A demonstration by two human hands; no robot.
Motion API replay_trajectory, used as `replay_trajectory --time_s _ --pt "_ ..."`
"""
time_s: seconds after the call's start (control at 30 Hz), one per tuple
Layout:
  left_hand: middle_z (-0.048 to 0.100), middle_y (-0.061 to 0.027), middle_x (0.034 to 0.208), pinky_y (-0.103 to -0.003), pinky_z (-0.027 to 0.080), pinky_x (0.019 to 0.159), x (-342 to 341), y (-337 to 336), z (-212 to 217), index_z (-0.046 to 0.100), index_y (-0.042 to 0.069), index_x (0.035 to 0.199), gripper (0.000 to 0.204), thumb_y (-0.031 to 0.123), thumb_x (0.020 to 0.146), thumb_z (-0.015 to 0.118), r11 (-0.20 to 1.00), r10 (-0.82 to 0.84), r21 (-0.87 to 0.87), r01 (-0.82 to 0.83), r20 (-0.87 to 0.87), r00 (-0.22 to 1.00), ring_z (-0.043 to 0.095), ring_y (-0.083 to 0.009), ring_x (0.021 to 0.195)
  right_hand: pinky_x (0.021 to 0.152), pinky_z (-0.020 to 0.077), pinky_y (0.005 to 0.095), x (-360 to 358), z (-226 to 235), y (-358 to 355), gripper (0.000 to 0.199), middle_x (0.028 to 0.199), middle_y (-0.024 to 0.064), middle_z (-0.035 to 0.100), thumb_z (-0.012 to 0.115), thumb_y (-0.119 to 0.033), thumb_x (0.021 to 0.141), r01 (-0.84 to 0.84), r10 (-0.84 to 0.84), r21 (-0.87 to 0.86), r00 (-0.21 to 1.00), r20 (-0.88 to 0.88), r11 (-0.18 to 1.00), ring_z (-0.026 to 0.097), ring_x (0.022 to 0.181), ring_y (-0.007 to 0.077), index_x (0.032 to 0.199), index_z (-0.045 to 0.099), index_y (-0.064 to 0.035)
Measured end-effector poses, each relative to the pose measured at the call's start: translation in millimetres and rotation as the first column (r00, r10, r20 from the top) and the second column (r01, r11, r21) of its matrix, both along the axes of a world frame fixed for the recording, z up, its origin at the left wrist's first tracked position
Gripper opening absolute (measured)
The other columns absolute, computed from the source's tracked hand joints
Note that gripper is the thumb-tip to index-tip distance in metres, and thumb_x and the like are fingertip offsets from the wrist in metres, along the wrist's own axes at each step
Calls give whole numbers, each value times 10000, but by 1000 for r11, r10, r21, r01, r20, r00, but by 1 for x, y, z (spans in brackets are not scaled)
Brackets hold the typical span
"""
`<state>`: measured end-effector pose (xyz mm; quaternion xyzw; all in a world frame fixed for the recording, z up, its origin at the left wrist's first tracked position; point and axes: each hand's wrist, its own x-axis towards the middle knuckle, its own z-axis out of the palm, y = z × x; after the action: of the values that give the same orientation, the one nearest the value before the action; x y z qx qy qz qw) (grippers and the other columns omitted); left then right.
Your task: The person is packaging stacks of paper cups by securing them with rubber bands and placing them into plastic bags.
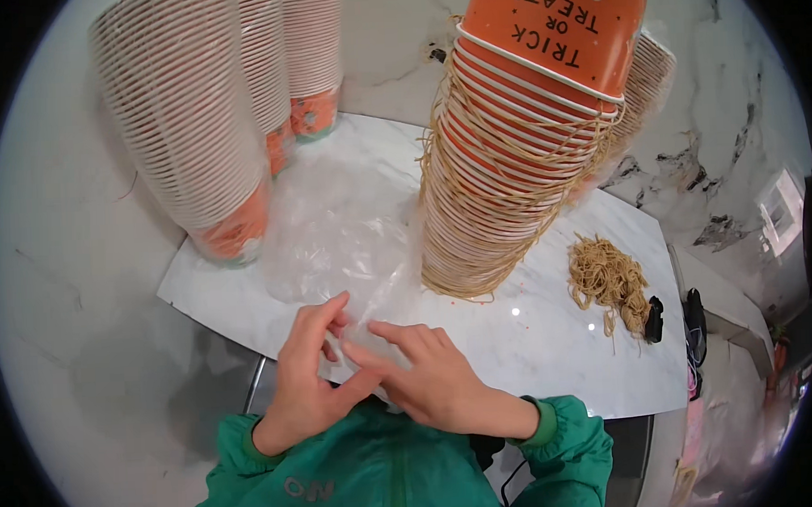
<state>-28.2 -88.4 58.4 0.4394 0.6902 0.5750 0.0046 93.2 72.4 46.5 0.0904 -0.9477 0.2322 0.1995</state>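
My left hand (305, 378) and right hand (433, 378) both pinching clear plastic bag (334, 229) edge, beside banded orange cup stack (510, 151) on white table (552, 338).

Bright, even overhead light; soft shadows fall toward seven o'clock beneath the white marble tabletop (534, 338). Fisheye bending and black vignette ring the rim, blurring edges.

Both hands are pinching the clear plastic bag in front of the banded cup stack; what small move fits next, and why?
Probably spread the bag's edge apart. The left hand and right hand both pinch the clear plastic bag, which lies flat and crumpled on the table beside the cup stack wrapped in rubber bands; its mouth looks closed.
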Motion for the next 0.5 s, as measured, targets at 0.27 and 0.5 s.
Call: replay_trajectory --time_s 0.27,0.5 --pt "640 -12 986 -232 478 798 -28 -17 -31 677 -9 1088 173 -8 916 676 987 -145 147 70 603 784 585 -76 890 754 485 401 -14 -8 -7 341 1158 108 635 748 -96 812 -61 56 -40 991 -121 997 610 944 295 1137 651 -62" --pt "606 -52 966 -259 481 836 -22 -11 -36 635 4 953 139 -103 865 630 985 19 167 -46 156 987 597 -137 901 567 500 353 0 7 7 216 946 82 674 752 -35 785 217 -220 -38 952 -214 975 613 666 270 993 697 -56"
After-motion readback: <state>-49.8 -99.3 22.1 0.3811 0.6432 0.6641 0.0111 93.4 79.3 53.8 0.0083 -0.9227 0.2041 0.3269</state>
